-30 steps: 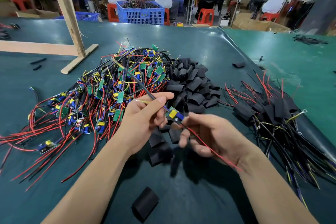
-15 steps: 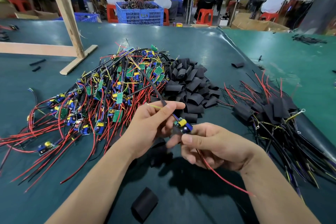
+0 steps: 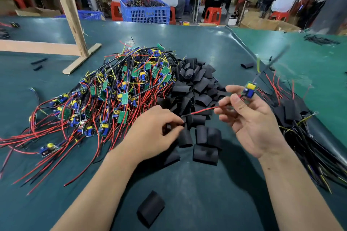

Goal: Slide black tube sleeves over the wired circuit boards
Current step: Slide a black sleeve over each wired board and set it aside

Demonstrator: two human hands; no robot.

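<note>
While R hand [image 3: 251,118] pinches circuit board [image 3: 249,90], L hand [image 3: 150,133] pinches black sleeve [image 3: 185,137], no legible writing

I've got one view only, head cam, wide-angle, worn on the person, so no second view to share w/. It looks fwd and down across the green table [image 3: 187,202], close in on both forearms entering from the bottom edge. Left hand [image 3: 150,131] and right hand [image 3: 251,118] sit mid-frame. Top of frame reaches the far benches and a blue crate [image 3: 145,12]; edges bend from lens distortion.
</note>
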